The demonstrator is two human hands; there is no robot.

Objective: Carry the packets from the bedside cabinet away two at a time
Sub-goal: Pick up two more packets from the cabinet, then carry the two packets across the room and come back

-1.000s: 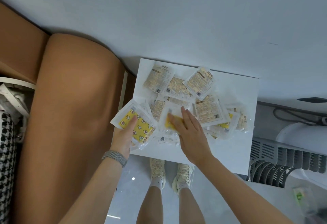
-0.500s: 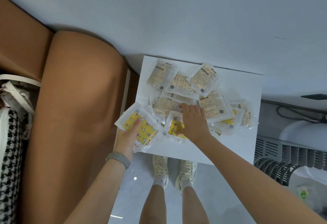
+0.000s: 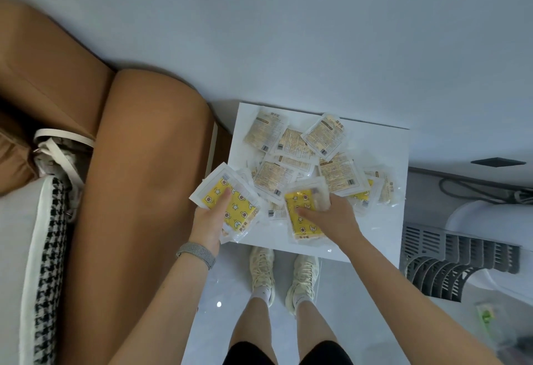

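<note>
Several clear packets [image 3: 297, 157] with beige or yellow contents lie heaped on the white bedside cabinet [image 3: 386, 148]. My left hand [image 3: 209, 223] holds a yellow star-patterned packet [image 3: 239, 209] at the cabinet's left front corner, thumb on top. My right hand [image 3: 331, 217] grips a second yellow packet [image 3: 300, 209] at the heap's front edge, thumb across its face and fingers curled over its far side. This packet is lifted and tilted toward me.
A tan padded headboard [image 3: 132, 191] stands to the left, with a houndstooth cushion [image 3: 49, 263] beside it. A grey slatted appliance [image 3: 461, 261] and a cable [image 3: 473, 189] sit right of the cabinet. My feet [image 3: 282, 272] stand on the glossy floor below.
My right hand went from pressing flat on a yellow packet in the heap to gripping it and drawing it toward the front edge. My left hand kept its packet.
</note>
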